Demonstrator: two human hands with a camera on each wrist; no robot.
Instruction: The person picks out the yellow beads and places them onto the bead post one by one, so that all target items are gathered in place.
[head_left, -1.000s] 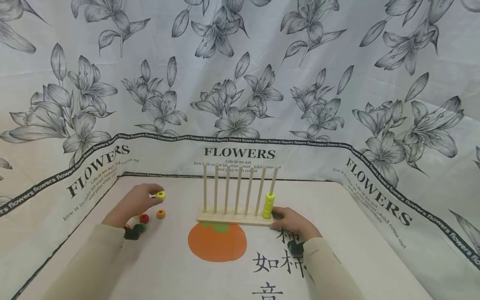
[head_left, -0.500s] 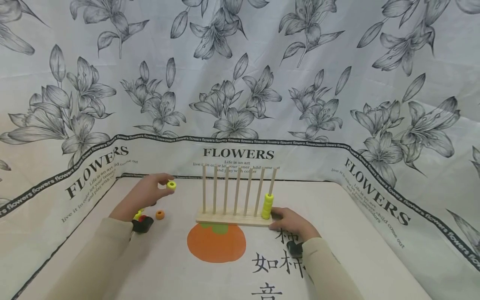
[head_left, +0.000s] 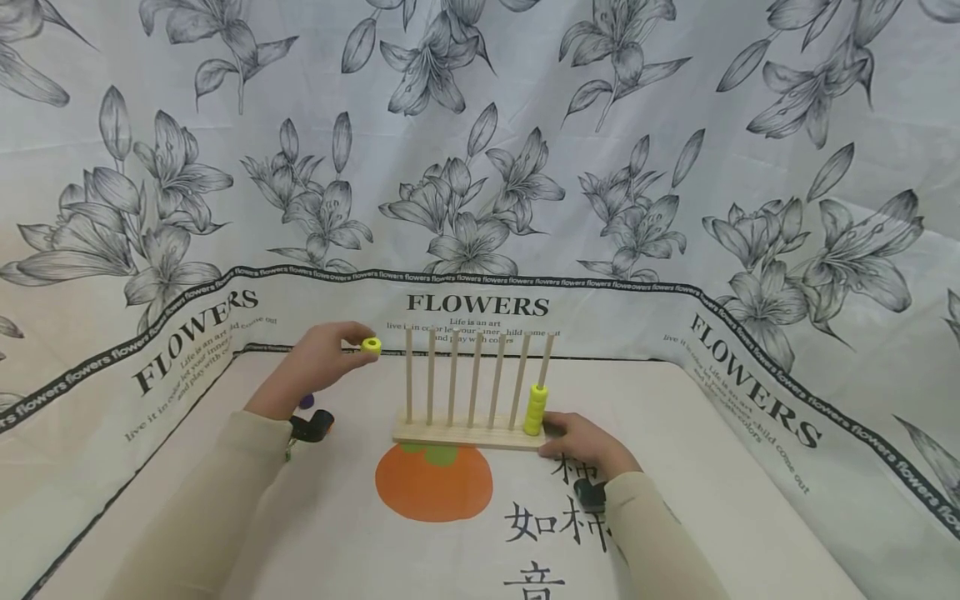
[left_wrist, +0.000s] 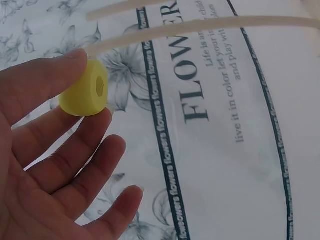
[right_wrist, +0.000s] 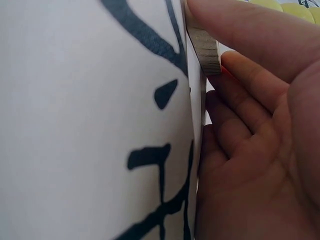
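Note:
My left hand (head_left: 315, 367) pinches a yellow bead (head_left: 371, 346) between thumb and fingers, raised above the table to the left of a wooden peg rack. In the left wrist view the hole of the bead (left_wrist: 85, 92) faces sideways, and the other fingers are spread loosely. The rack's base (head_left: 465, 437) carries a row of upright pegs. On the rightmost peg sits a stack of yellow beads (head_left: 536, 412); the other pegs are bare. At the base's right end, my right hand (head_left: 588, 442) grips it, the thumb in front and the fingers behind.
A purple bead (head_left: 306, 401) lies below my left wrist, and that arm hides most of the other loose beads. An orange persimmon print (head_left: 433, 483) and black characters mark the tablecloth. A flower-printed curtain (head_left: 472, 183) encloses the table's back and sides.
My left hand has risen and moved right with the yellow bead, closer to the leftmost peg. Its arm now covers the loose red and orange beads. The right hand and the rack have stayed put.

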